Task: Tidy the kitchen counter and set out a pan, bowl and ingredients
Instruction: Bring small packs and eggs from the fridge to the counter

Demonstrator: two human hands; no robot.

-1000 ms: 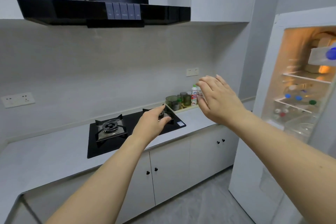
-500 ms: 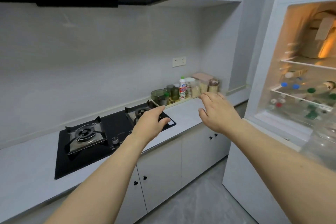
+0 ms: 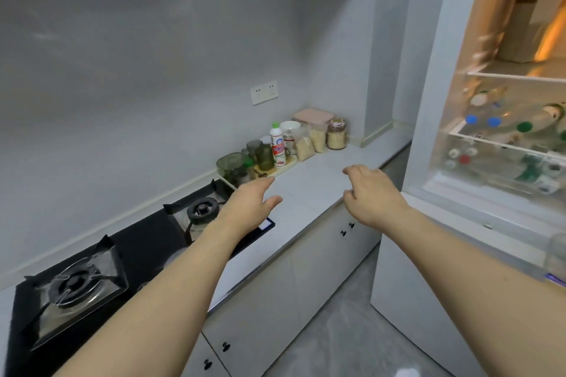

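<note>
Counter [image 3: 309, 190] is what we are tidying, a pale worktop running from the gas hob [image 3: 128, 257] back to the wall corner, with the open fridge [image 3: 502, 119] standing just past its far end. We take the counter as our landmark throughout.

Both our hands hang above it, holding nothing. Our left hand [image 3: 249, 203] reaches over the edge where the hob meets the counter, fingers straight and thumb spread. Our right hand [image 3: 372, 193] hovers over the counter's front edge near the fridge, its fingers drooping loosely; whether any fingertip touches the surface we cannot quite tell, since the frame is slightly blurred.

At the back of the counter, against the wall, sits a tray [image 3: 277, 170] of green glasses [image 3: 245, 162] with a white bottle [image 3: 278, 145], and beside it a group of grain jars [image 3: 318, 135].

We judge that we are at the very start: reaching in, with nothing yet moved. No pan or bowl shows on the counter. The next move, as we read it, calls for choosing a thing from that back cluster and closing on it with care, since the glasses stand crowded together.
</note>
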